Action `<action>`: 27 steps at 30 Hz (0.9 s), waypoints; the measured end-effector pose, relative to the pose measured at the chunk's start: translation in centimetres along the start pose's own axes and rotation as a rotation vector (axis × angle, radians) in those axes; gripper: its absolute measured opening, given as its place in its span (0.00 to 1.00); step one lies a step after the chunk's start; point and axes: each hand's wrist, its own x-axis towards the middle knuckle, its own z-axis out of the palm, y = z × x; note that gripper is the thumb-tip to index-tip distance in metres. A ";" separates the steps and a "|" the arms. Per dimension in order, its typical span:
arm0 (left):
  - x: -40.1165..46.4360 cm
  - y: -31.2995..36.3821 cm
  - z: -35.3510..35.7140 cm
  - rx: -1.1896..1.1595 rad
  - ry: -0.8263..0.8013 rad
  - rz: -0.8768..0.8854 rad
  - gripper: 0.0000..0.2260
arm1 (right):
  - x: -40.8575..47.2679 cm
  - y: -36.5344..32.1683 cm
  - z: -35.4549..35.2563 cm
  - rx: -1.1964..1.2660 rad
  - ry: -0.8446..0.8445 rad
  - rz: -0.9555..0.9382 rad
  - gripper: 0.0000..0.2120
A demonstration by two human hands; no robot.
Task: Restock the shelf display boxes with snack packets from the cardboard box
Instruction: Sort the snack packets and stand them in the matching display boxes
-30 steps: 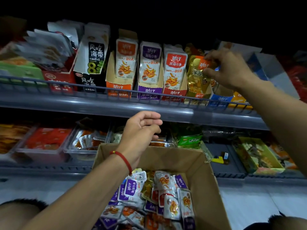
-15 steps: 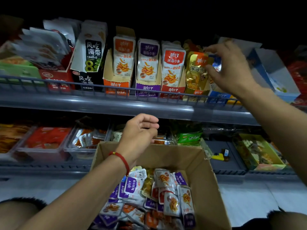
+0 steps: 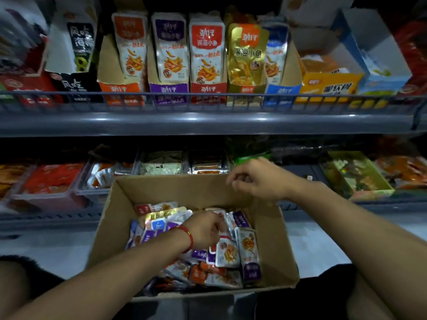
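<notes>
The cardboard box (image 3: 115, 218) sits in front of me, holding several mixed snack packets (image 3: 248, 248). My left hand (image 3: 204, 230), with a red cord at the wrist, is down among the packets. Its fingers curl over a white packet (image 3: 227, 251), and the grip itself is hidden. My right hand (image 3: 258, 181) hovers over the box's far right rim with loosely curled fingers and holds nothing. On the upper shelf stand the display boxes: orange (image 3: 121, 90), purple (image 3: 168, 90), red (image 3: 208, 90), gold (image 3: 247, 90) and blue (image 3: 282, 91), each with upright packets.
A wire rail (image 3: 208, 95) runs along the front of the upper shelf. Clear plastic trays (image 3: 53, 181) and a yellow-green box (image 3: 360, 179) of other snacks line the lower shelf behind the cardboard box. A blue-and-white box (image 3: 374, 54) stands at the upper right.
My right hand has left the gold packets on the upper shelf and come down to the box's far rim. My left hand has dropped from above the box into the packets.
</notes>
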 end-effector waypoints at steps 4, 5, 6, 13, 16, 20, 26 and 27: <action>2.3 3.0 2.1 0.114 -0.007 0.010 0.10 | 0.3 0.7 -0.6 0.061 0.040 0.025 0.08; 2.7 3.8 2.6 0.185 -0.025 -0.015 0.14 | 0.3 0.8 -0.7 0.075 0.047 0.029 0.08; 3.3 4.2 3.1 0.207 -0.013 -0.006 0.18 | 0.3 1.0 -0.8 0.089 0.054 0.032 0.08; 7.0 3.4 5.0 0.239 0.008 -0.097 0.19 | -0.1 1.5 -1.1 0.152 0.051 0.024 0.08; 6.6 2.1 4.2 0.128 0.010 -0.109 0.11 | -0.3 2.0 -1.4 0.150 0.068 0.031 0.07; 4.6 0.1 2.0 -0.295 0.038 -0.164 0.08 | -0.3 2.5 -1.4 0.150 0.062 0.068 0.06; -2.0 -1.1 -4.8 -0.916 0.083 -0.187 0.07 | -0.5 2.2 -0.8 0.059 -0.035 0.091 0.07; -3.0 -1.0 -6.0 -0.983 0.085 -0.162 0.07 | -0.5 2.0 -0.8 0.056 -0.049 0.102 0.07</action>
